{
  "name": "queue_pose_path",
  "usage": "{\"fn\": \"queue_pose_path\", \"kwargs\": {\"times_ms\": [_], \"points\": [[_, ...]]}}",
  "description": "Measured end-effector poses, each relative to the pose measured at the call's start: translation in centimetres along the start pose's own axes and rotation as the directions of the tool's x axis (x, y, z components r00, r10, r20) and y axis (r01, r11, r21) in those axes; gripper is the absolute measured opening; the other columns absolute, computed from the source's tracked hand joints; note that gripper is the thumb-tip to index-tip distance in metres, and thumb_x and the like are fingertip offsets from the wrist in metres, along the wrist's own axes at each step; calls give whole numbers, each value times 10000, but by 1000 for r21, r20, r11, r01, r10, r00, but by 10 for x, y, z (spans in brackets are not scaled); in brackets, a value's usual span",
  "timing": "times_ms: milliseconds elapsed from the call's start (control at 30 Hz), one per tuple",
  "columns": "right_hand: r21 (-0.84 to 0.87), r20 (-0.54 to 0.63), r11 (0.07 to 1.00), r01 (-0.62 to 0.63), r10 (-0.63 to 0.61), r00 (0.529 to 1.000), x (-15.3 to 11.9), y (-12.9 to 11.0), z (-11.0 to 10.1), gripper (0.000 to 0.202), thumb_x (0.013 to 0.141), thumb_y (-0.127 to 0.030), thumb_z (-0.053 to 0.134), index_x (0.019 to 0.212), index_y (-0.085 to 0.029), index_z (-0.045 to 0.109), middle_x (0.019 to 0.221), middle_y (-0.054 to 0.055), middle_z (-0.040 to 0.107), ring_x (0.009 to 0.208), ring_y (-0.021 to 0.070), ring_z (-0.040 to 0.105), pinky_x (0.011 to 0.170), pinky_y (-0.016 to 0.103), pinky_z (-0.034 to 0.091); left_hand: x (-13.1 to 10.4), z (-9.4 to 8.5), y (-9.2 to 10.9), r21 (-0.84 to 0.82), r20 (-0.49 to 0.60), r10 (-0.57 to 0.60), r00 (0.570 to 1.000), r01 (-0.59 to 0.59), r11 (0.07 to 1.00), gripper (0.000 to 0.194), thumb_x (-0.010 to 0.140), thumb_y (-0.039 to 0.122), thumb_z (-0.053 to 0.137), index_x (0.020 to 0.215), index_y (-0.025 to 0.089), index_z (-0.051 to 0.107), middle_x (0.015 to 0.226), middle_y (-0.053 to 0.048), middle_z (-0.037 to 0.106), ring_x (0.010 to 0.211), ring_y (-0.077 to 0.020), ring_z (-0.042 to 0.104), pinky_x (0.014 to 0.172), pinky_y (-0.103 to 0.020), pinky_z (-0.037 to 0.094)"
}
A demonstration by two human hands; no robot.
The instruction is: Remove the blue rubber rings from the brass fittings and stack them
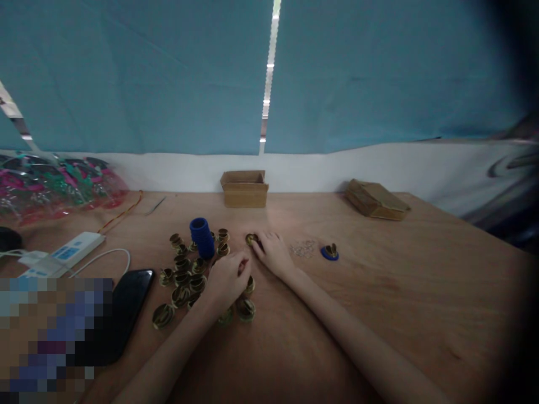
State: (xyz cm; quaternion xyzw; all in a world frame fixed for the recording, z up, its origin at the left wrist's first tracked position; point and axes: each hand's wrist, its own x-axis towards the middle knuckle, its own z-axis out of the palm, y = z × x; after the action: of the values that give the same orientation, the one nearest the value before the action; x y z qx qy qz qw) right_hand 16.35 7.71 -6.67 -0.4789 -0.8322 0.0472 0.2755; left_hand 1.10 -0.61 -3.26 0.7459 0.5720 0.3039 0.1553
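My right hand rests on the table with its thumb and fingertips around a round brass-coloured metal piece. Close by on the left, my left hand is closed, thumb against curled fingers; whatever it may hold is too small to make out. Several similar brass-coloured pieces lie around and partly under the left hand. Among them stands a stack of blue rings. To the right of my right hand are small clear bits. Beyond them lies a blue ring with a brass-coloured piece on it.
An open cardboard box stands at the back, with another cardboard box lying back right. On the left are a black phone, a white power strip with cables, and clear plastic bags with coloured contents.
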Motion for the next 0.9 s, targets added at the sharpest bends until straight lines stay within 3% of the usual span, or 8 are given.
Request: {"fn": "queue_pose_path", "kwargs": {"times_ms": [133, 267, 400, 467, 567, 700, 800, 900], "points": [[60, -32, 998, -17, 19, 999, 10, 1, 5, 169, 916, -238, 483, 1001, -171, 614, 927, 75, 678, 854, 192, 590, 803, 323, 422, 2, -1, -2, -88, -54, -82, 995, 77, 993, 178, 883, 260, 459, 797, 190, 598, 741, -32, 664, 685, -173, 628, 657, -271, 430], [133, -118, 991, -20, 36, 992, 1, -10, -8, 201, 911, -250, 507, 1072, -168, 598, 876, 58, 676, 823, 184, 603, 783, 321, 463, 6, 2, -5, -404, -52, -223, 973, 184, 896, 283, 895, 410, 462, 909, 176, 621, 817, -62, 684, 744, -204, 652, 707, -315, 476], [252, -266, 948, 193, -124, 956, -23, -28, -27, 218, 897, -203, 529, 1107, -193, 588, 1039, 78, 671, 935, 198, 614, 823, 340, 498, 10, 8, -5, -803, 144, -286, 947, 281, 525, 416, 826, 530, 540, 982, 150, 607, 915, -87, 681, 791, -204, 662, 723, -323, 517], [213, -266, 938, 275, -215, 940, -35, -36, -34, 249, 904, -192, 512, 1146, -192, 574, 1057, 89, 671, 966, 210, 612, 836, 358, 508, 11, 9, -3, -879, 240, -254, 937, 321, 353, 426, 781, 517, 614, 966, 133, 611, 957, -96, 679, 828, -195, 657, 759, -315, 515], [145, -245, 914, 378, -337, 909, -46, -40, -38, 315, 904, -162, 493, 1214, -182, 542, 1107, 100, 668, 983, 223, 618, 843, 380, 520, 11, 8, -2, -913, 285, -241, 928, 339, 226, 390, 739, 447, 693, 935, 116, 633, 957, -94, 685, 860, -187, 650, 788, -295, 504], [139, -259, 894, 427, -383, 887, -47, -36, -38, 378, 889, -139, 495, 1265, -184, 497, 1249, 114, 595, 1117, 224, 571, 927, 380, 496, 14, 4, -6, -944, 203, -272, 941, 262, 202, 400, 738, 430, 701, 982, 118, 646, 976, -102, 694, 897, -200, 655, 819, -308, 500], [191, -345, 954, 233, -157, 925, -43, -25, -37, 334, 876, -126, 467, 1201, -186, 520, 1165, 119, 611, 1081, 229, 576, 909, 386, 498, 16, 0, -9, -937, 86, -332, 939, 190, 295, 415, 758, 425, 684, 1046, 131, 632, 1021, -102, 691, 915, -192, 657, 862, -317, 488], [204, -306, 979, 20, 44, 951, -39, -8, -30, 285, 877, -153, 456, 1150, -166, 537, 1065, 125, 633, 1004, 245, 592, 873, 410, 498, 16, -2, -9, -925, 16, -338, 941, 142, 352, 424, 765, 425, 675, 1072, 138, 618, 1035, -100, 691, 913, -187, 662, 881, -325, 486]]}}
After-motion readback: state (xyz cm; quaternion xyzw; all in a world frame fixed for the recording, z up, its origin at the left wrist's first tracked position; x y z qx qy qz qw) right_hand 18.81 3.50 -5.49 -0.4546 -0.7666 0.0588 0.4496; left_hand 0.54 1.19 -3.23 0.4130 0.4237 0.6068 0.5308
